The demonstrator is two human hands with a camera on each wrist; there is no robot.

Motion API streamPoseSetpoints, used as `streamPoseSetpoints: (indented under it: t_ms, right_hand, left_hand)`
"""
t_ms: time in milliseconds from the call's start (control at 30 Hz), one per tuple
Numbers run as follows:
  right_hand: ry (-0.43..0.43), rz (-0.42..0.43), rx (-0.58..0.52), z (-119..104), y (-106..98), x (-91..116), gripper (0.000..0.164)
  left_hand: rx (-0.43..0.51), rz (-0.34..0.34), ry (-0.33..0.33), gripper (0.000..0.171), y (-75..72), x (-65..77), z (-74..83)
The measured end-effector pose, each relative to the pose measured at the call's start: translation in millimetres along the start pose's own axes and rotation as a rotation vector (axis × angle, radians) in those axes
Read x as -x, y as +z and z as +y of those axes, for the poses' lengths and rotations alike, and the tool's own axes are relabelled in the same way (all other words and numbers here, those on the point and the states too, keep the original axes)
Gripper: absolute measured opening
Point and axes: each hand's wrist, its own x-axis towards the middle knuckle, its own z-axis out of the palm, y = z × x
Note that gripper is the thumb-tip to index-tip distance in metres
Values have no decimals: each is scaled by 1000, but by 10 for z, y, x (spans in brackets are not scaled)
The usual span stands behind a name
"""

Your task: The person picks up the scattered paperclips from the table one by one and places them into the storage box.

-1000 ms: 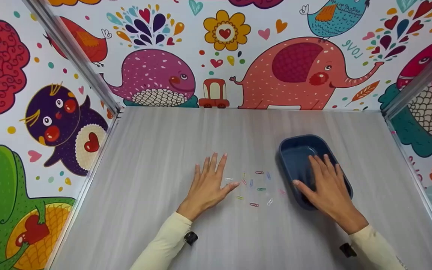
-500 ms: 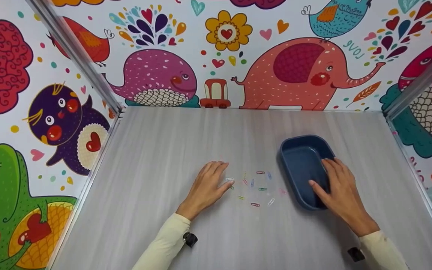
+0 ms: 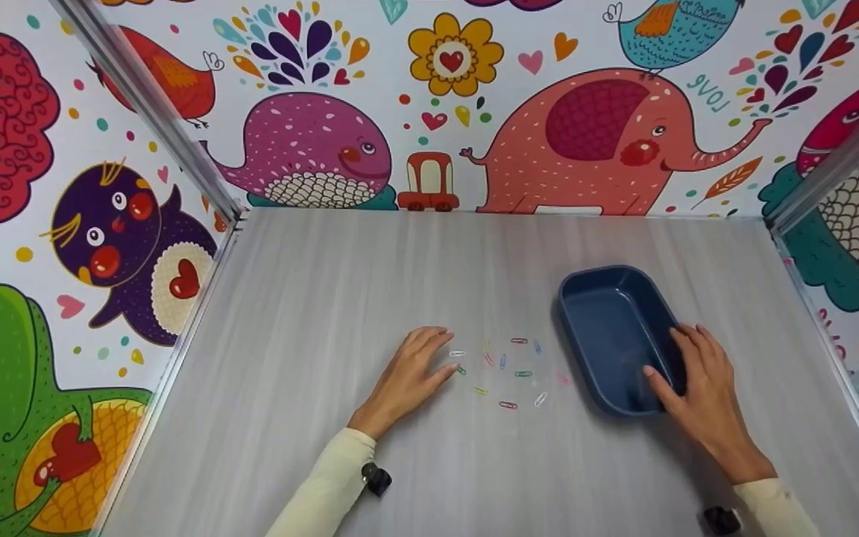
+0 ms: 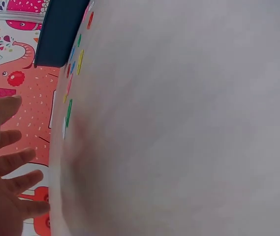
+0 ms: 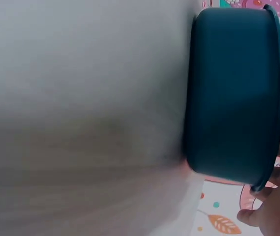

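Observation:
Several coloured paper clips (image 3: 523, 374) lie scattered on the table between my hands, a white paper clip (image 3: 458, 353) and a green paper clip (image 4: 69, 113) among those nearest the left. My left hand (image 3: 405, 380) hovers just left of them, fingers slightly bent and thumb apart, with nothing held; the left wrist view shows its fingers spread. A dark blue rectangular tub (image 3: 605, 328) stands to the right of the clips. Over its right rim is my right hand (image 3: 709, 399), fingers loosely bent and thumb above the inside. The right wrist view shows the tub's side wall (image 5: 233, 93) with fingers beyond the rim.
The light grey wood-grain table (image 3: 310, 298) is bounded at the back and sides by panels printed with cartoon animals (image 3: 586, 142). Metal corner posts (image 3: 153, 112) stand at the back left and back right. A small black camera (image 3: 376, 479) sits on the left wrist.
My right hand has moved right, from over the tub's inside to its right rim. My left hand's fingers have gone from straight to slightly bent, uncovering a green paper clip.

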Motion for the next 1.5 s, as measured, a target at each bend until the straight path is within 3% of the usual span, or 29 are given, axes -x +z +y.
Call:
streamPoseSetpoints:
  t_ms: [233,467,633,867,1033,1500]
  right_hand:
    - [-15,19,-95,92,-52,129,82]
    - [28,-17,-153,118,-64,206,87]
    - [77,-25,-198,160,-52,234,87]
    - [184,-45,-215,206,-53,323,87]
    - [222,-78,-242,218,-74,379,87]
    - [252,-123,-258,247,-70,470,99]
  left_hand:
    - [38,32,28,46,94,28,-94]
    - [75,103,101,46,353,79,-440]
    - [57,112,103,46,415,75,-548]
    - [109,84,71,42,285,72,-401]
    - [74,49,50,40,173,60,-257]
    - [48,24,19,34,178,77,-241]
